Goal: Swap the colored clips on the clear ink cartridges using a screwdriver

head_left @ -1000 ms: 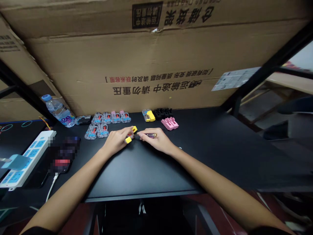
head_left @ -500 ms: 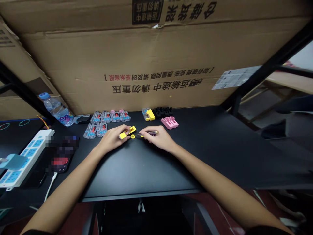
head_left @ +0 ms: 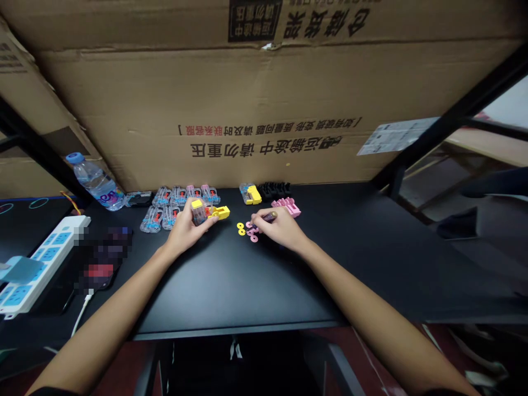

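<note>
My left hand (head_left: 186, 229) is closed around a small clear connector block with a yellow top (head_left: 198, 210), lifted just off the black desk (head_left: 231, 275). A yellow plastic piece (head_left: 220, 212) lies right beside its fingertips. My right hand (head_left: 278, 229) pinches a thin screwdriver with a purple handle (head_left: 268, 217), tip pointing down and left. Small yellow rings (head_left: 241, 229) and pink rings (head_left: 251, 233) lie on the desk just left of that hand.
Several clear connectors (head_left: 177, 198) sit in rows at the back, with another yellow one (head_left: 251, 193), a black part (head_left: 274, 190) and a pink part (head_left: 287, 205). A water bottle (head_left: 97, 183), power strip (head_left: 41, 261) and phone (head_left: 101, 264) lie left. A cardboard box (head_left: 264, 93) walls the back.
My left hand let the yellow piece down and lifted a clear connector block. My right hand shifted right with the screwdriver. Yellow and pink rings now lie on the desk between the hands.
</note>
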Action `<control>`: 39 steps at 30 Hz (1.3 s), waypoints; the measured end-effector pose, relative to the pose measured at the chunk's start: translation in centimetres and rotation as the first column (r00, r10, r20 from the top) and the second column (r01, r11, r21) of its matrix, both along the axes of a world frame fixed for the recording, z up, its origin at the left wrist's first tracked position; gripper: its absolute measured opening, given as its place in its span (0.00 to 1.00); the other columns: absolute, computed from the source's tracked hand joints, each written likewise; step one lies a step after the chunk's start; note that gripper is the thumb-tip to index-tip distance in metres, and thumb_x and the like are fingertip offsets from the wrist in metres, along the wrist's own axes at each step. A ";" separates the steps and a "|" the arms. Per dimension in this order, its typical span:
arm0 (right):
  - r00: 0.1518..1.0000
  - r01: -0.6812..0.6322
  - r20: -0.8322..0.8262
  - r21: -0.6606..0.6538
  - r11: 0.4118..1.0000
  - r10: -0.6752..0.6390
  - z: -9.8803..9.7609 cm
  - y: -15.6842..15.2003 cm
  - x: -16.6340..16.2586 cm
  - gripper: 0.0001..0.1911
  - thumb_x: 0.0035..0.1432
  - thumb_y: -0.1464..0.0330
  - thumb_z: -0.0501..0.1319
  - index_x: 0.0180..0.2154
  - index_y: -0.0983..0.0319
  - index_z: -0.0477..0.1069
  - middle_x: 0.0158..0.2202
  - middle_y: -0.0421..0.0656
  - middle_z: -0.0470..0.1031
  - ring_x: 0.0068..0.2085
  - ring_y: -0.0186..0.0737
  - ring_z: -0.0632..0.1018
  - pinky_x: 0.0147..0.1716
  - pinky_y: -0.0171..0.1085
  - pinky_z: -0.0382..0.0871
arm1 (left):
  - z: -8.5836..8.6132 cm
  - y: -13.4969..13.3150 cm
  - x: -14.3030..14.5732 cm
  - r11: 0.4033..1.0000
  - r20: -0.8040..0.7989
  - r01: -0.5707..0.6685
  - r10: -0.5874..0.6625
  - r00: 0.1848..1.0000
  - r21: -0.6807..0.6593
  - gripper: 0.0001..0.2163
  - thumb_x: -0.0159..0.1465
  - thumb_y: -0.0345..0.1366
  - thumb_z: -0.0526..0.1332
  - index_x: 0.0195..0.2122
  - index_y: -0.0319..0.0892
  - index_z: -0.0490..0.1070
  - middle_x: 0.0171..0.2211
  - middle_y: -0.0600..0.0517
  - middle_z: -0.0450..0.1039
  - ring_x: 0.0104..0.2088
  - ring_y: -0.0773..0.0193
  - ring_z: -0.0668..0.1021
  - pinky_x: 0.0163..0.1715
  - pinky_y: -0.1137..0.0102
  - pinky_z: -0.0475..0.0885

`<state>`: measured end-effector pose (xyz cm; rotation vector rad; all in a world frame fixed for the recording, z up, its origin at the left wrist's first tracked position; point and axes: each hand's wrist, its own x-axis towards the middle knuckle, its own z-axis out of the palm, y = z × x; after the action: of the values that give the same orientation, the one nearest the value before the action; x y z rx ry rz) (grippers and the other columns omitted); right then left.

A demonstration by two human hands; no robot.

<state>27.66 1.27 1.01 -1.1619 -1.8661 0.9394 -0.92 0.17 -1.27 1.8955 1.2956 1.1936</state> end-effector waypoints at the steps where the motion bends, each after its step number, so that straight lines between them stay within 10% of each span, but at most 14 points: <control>1: 1.000 0.024 -0.001 0.023 0.999 -0.024 0.1 0.0 0.1 0.20 0.67 0.59 0.62 0.26 0.62 0.79 0.24 0.44 0.79 0.27 0.43 0.78 0.29 0.40 0.70 | -0.1 0.0 0.0 1.000 0.028 0.005 -0.005 1.000 -0.010 0.22 0.66 0.51 0.70 0.51 0.46 0.63 0.41 0.52 0.80 0.29 0.65 0.81 0.30 0.71 0.78; 11: 0.992 -0.118 0.013 0.413 0.903 0.124 1.1 -1.4 -1.4 0.17 0.76 0.57 0.56 0.40 0.57 0.78 0.45 0.50 0.77 0.46 0.49 0.79 0.49 0.47 0.75 | -0.6 -0.9 1.5 0.945 0.237 0.278 -0.234 0.943 -0.173 0.23 0.68 0.50 0.68 0.58 0.43 0.67 0.51 0.43 0.79 0.46 0.54 0.84 0.45 0.58 0.85; 21: 0.977 -0.212 0.073 0.360 0.908 0.200 -0.6 -1.8 -2.2 0.10 0.70 0.61 0.66 0.48 0.57 0.72 0.49 0.48 0.75 0.44 0.44 0.77 0.44 0.42 0.75 | 1.7 -1.8 2.3 0.934 0.236 0.306 -0.260 0.936 -0.183 0.21 0.71 0.51 0.63 0.58 0.44 0.68 0.44 0.48 0.80 0.33 0.62 0.81 0.31 0.68 0.81; 39: 0.980 -0.174 -0.049 0.236 0.956 0.191 -0.3 -2.2 -2.7 0.10 0.71 0.59 0.64 0.47 0.58 0.77 0.43 0.45 0.79 0.37 0.40 0.78 0.38 0.40 0.73 | 1.5 -1.8 2.2 0.947 0.165 0.299 -0.279 0.946 -0.117 0.18 0.74 0.53 0.58 0.52 0.44 0.69 0.45 0.47 0.80 0.34 0.61 0.81 0.38 0.64 0.82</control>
<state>24.96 -0.88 0.69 -0.8178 -1.9892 0.8248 1.26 -1.59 0.27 1.7861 0.9570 1.0388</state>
